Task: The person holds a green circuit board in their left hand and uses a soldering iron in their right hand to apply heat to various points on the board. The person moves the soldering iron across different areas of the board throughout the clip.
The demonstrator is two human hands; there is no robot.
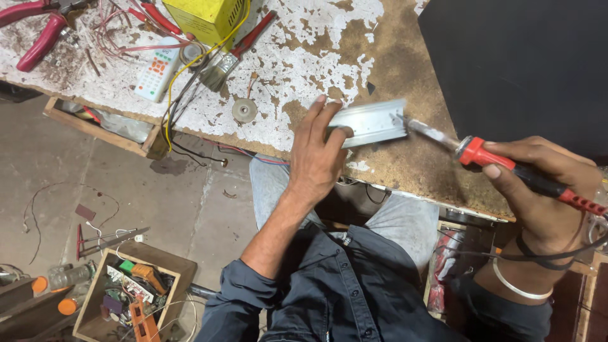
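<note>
— Worn and flaking, that desk (304, 38): white paint peeling off a brown board, with a bare concrete floor (126, 183) below it. What lies at the near edge?

— A short silvery metal channel (373, 120), flat on the brown part of the desk. I'll place everything else from it. The left hand (313, 158) comes up from below and grips the channel's left end, fingers laid over the top and thumb on the near side.

— And the right hand (538, 190)?

— Closed around the black and red handle of a soldering iron (500, 161), to the right of the channel. The iron's metal tip reaches the channel's right end; whether it truly touches I cannot tell. A black cord (538, 256) loops by the wrist.

— What else is around?

— Just left of the channel, a small round metal disc (244, 110). Further up and left, a paintbrush (221, 66), a white remote control (156, 69) and a yellow box (202, 16) with a yellow wire (190, 66) trailing from it. Far left of the channel, red-handled pliers (38, 31). Right above it, a big dark panel (513, 63).

— On the floor?

— Well below and left of the channel, an open wooden box (133, 294) of electronic parts, with bottles (66, 278) beside it.
</note>
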